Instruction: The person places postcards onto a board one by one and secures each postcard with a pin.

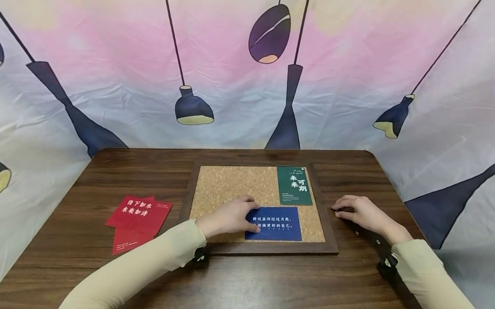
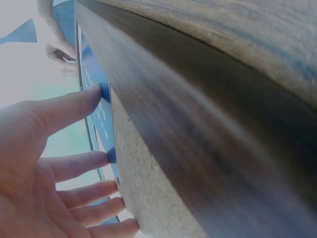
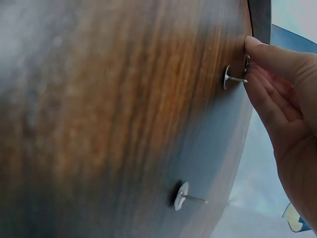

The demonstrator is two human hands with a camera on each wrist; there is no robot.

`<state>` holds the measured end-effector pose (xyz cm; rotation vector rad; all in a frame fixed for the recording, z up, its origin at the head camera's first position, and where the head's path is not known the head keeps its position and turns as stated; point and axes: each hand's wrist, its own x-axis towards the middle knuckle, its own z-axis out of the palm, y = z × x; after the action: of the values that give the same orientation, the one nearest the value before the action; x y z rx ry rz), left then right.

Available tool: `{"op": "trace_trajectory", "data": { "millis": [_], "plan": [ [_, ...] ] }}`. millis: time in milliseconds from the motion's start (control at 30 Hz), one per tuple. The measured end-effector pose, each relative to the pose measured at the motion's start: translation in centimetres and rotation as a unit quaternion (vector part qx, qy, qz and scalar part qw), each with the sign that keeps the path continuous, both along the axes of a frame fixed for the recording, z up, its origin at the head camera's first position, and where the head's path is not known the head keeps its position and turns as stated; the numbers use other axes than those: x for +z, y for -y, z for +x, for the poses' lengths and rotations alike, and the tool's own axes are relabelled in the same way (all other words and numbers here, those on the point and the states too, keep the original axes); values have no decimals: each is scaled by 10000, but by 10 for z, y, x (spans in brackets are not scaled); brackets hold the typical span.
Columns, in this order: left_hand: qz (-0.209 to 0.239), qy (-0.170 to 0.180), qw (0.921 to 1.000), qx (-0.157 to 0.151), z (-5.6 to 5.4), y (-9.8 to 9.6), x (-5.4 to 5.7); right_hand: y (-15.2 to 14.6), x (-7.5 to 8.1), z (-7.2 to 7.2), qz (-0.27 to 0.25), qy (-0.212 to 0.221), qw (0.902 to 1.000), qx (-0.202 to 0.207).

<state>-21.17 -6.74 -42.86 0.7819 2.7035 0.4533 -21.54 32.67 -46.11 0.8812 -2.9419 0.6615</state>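
Note:
My left hand point(image 1: 230, 215) rests on the cork board point(image 1: 228, 184), its thumb and index finger touching the left part of a blue card point(image 1: 279, 223) with white writing. In the left wrist view, the fingers of that hand point(image 2: 64, 163) are spread and fairly straight. Right of the frame, my right hand point(image 1: 364, 214) is low over the table. Its thumb and fingertips pinch a small metal thumbtack point(image 3: 247, 63), mostly hidden by them. Close by, a thumbtack point(image 3: 226, 78) and another thumbtack point(image 3: 182, 196) lie point outward on the wood.
A green card point(image 1: 292, 189) lies at the board's upper right, with a small pale dot near its top edge. Overlapping red cards point(image 1: 142, 214) lie on the table point(image 1: 255, 289) left of the wooden frame point(image 1: 275, 246). Behind hangs a lamp-patterned cloth point(image 1: 235, 77).

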Motion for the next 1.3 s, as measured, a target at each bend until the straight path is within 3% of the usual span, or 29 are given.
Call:
{"op": "trace_trajectory", "data": {
  "millis": [300, 767, 1300],
  "plan": [
    [-10, -4, 10000, -14, 1, 1, 1, 6, -2, -3, 11, -306, 9994, 131],
    [-33, -12, 10000, 8, 1, 1, 0, 12, 6, -4, 289, -105, 9995, 91],
    [-61, 13, 10000, 65, 0, 0, -1, 25, 5, -10, 39, -15, 10000, 16]
  ]
}}
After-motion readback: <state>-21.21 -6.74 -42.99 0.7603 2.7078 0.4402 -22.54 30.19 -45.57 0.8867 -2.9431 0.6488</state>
